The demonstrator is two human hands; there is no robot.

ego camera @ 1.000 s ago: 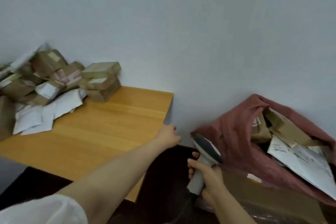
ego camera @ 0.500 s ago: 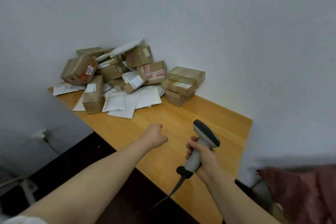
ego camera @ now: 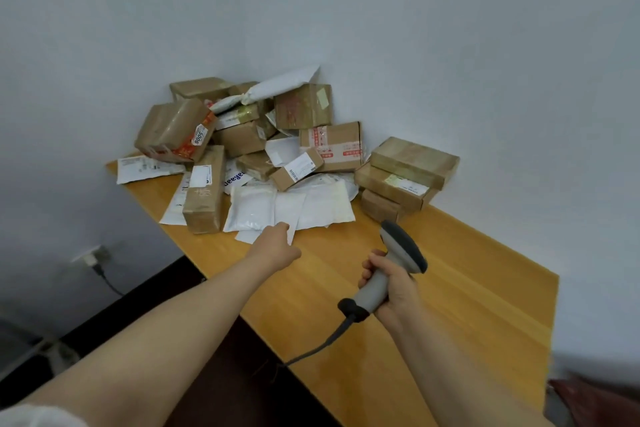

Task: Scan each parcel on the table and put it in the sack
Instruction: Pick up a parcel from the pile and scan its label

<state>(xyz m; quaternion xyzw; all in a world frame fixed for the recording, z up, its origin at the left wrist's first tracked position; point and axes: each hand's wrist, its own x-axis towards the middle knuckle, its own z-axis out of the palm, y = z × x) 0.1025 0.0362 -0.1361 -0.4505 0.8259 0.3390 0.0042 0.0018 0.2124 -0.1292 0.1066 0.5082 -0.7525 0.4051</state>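
Observation:
A heap of brown boxes (ego camera: pixel 329 146) and white mailers is piled in the far corner of the wooden table (ego camera: pixel 450 288). My left hand (ego camera: pixel 277 246) reaches out over the table with loosely curled fingers. Its foremost finger touches the near edge of a flat white mailer (ego camera: pixel 256 208) and holds nothing. My right hand (ego camera: pixel 394 288) grips the grey handle of a barcode scanner (ego camera: pixel 401 246) above the table, with the dark head pointing toward the pile. Only a corner of the dark red sack (ego camera: pixel 588 399) shows at the bottom right.
Three flat brown boxes (ego camera: pixel 408 166) are stacked against the wall, right of the heap. The scanner's cable (ego camera: pixel 322 347) hangs over the table's near edge. A wall socket with a plug (ego camera: pixel 91 255) sits low on the left. A dark floor lies below the table.
My view has swung left, from the sack to the parcel heap. My left hand has stretched forward to the white mailer. The scanner has stayed in my right hand, now over the table.

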